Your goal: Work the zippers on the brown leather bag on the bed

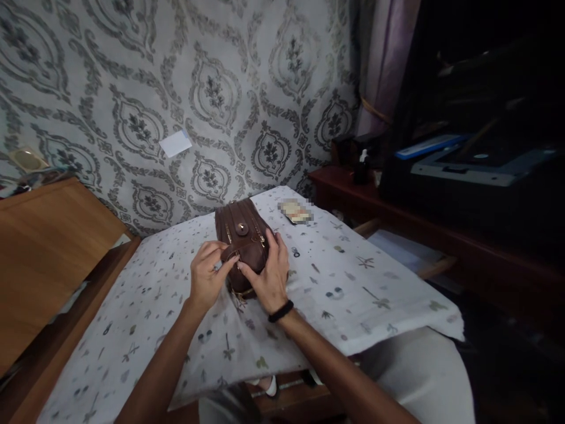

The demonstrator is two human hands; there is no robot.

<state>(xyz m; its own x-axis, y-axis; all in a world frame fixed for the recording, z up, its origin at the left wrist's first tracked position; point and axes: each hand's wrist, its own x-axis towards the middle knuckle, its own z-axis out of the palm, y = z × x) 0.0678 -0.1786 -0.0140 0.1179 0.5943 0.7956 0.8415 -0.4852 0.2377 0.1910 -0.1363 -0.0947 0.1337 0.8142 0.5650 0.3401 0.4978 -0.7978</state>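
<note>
A brown leather bag (pixel 238 215) with gold zippers and a round gold-studded tab lies on the cloth-covered table. My left hand (pixel 207 271) is at the bag's near left side, thumb and fingers pinched on the leather near a small metal fitting. From the right, my right hand (pixel 270 277) wraps round the bag's near corner, its thumb pressed beside the left thumb. A black band circles the right wrist. Exactly what the fingertips grip is too small to make out beyond the bag itself.
The table's white printed cloth (pixel 353 282) spreads round the bag. A blurred phone-like item (pixel 295 211) lies behind it to the right. At left stands a wooden cabinet (pixel 57 253); at right, a dark red shelf (pixel 344 182) holds a pump bottle (pixel 362 168). Patterned wallpaper backs the table.
</note>
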